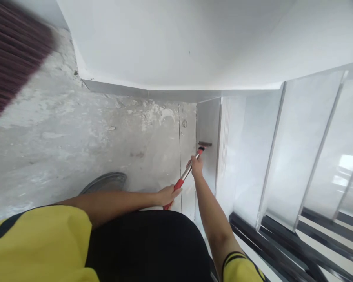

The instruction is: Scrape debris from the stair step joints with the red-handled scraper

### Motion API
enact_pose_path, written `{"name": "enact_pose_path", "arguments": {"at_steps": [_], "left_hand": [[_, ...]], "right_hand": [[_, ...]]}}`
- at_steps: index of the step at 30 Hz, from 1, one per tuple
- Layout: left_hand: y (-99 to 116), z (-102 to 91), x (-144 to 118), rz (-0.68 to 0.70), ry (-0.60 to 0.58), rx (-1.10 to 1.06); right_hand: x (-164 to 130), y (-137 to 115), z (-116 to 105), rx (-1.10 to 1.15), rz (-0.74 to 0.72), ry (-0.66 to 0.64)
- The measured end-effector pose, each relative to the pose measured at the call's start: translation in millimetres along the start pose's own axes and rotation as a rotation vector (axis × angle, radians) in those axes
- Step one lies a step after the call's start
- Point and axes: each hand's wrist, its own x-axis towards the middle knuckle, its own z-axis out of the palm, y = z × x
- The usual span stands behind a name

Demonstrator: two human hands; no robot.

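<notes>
A long-handled scraper (186, 172) with red grips and a silver metal shaft slants up to the right. Its dark, narrow head (205, 144) lies against the grey face of the lowest stair riser (208, 121). My left hand (167, 194) is wrapped round the red grip at the near end. Higher up the shaft, close below the head, my right hand (197, 166) is closed on it. The hands partly cover the handle.
White stair treads (254, 137) rise to the right, with black railing bars (270, 243) along their near side. A white wall (170, 43) runs along the far side. The concrete floor (129, 137) is patchy with flaking bits. Dark red ribbed material (14, 51) is at upper left.
</notes>
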Motion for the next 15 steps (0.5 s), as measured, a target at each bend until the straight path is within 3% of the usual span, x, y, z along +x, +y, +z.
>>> {"name": "enact_pose_path", "arguments": {"at_steps": [4, 7, 11, 15], "left_hand": [[41, -26.8, 11, 0.012, -0.012, -0.146], [45, -32.5, 16, 0.022, 0.018, -0.159], [2, -7.6, 9, -0.056, -0.011, 0.004], [-46, 15.6, -4, -0.028, 0.006, 0.087]], "right_hand": [[49, -44, 30, -0.036, -0.07, -0.067], [59, -46, 35, -0.012, -0.102, -0.1], [15, 4, 6, 0.032, -0.078, -0.044], [-40, 60, -24, 0.068, 0.067, 0.057]]}}
